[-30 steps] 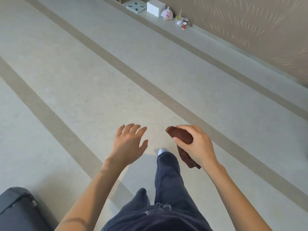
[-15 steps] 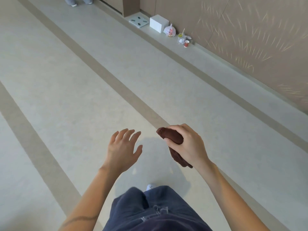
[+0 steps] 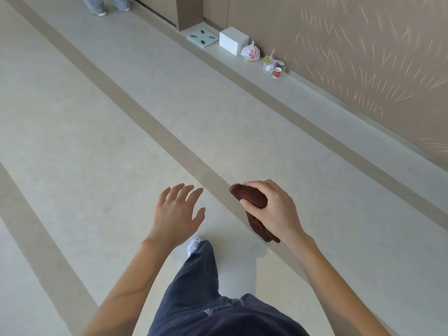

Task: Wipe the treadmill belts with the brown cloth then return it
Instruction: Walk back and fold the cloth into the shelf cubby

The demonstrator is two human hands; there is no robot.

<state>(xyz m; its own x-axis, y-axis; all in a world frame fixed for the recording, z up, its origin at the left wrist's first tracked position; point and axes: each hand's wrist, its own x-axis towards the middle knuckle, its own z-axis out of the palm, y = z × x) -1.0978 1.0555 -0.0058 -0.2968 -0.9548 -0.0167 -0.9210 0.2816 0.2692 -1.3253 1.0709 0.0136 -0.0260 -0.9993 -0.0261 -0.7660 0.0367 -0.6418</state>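
My right hand (image 3: 274, 210) is closed around the folded brown cloth (image 3: 249, 198), whose lower end hangs below my palm. My left hand (image 3: 177, 214) hovers beside it, empty, with its fingers spread. Both hands are held out in front of me over a pale floor with tan stripes. My dark trousers and one white shoe (image 3: 194, 246) show below the hands. No treadmill is in view.
Along the brown wall at the upper right sit a white bathroom scale (image 3: 202, 37), a white box (image 3: 232, 42), a plastic bag (image 3: 251, 53) and a red paper cup (image 3: 277, 72). Another person's feet (image 3: 106, 6) stand at the top left.
I have walked forward: the wall items have drawn nearer, another person's feet have come into view, and the dark object at the lower left is gone. My hands keep the same pose.
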